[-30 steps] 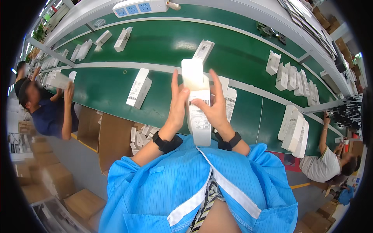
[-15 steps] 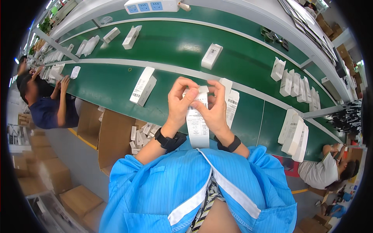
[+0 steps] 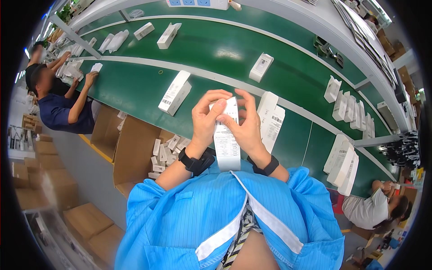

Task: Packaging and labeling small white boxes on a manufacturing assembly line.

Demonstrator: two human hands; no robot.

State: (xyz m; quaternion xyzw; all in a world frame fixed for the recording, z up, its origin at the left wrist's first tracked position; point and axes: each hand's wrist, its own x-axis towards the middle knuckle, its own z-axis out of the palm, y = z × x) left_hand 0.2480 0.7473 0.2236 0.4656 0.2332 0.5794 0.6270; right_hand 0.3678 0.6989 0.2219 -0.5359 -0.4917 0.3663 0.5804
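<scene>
Long white carton: I hold the long white carton [image 3: 227, 141] between both hands in front of my chest, printed face up, its lower end at my blue striped jacket [image 3: 189, 216]; I cannot tell whether they touch.
Left hand: My left hand [image 3: 204, 120] is narrow, gripping the carton's upper left side, thumb near the top edge, probably to keep the long body from swinging.
Right hand: My right hand [image 3: 246, 129] is curled round the opposite side, thumb pressed on the printed face, likely squeezing against the left for a steady grip; its fingertips are partly hidden.
Cartons by my right hand: Overlapping printed cartons [image 3: 272, 128] lie on the green bench [image 3: 135, 87], seemingly placed there for short reach.
Carton to the left: A single slanted carton [image 3: 174, 94] lies well apart from my left hand, leaving bench between.
Grey rail: Beyond the grey rail [image 3: 211, 82], another carton [image 3: 261, 67] lies alone; farther right, a row of white cartons [image 3: 353, 111] stands close together, perhaps to save room.
Cardboard box: Beside my left forearm, the cardboard box [image 3: 136, 150] holds small white boxes [image 3: 173, 143] in a loose heap, its high walls apparently keeping them in.
</scene>
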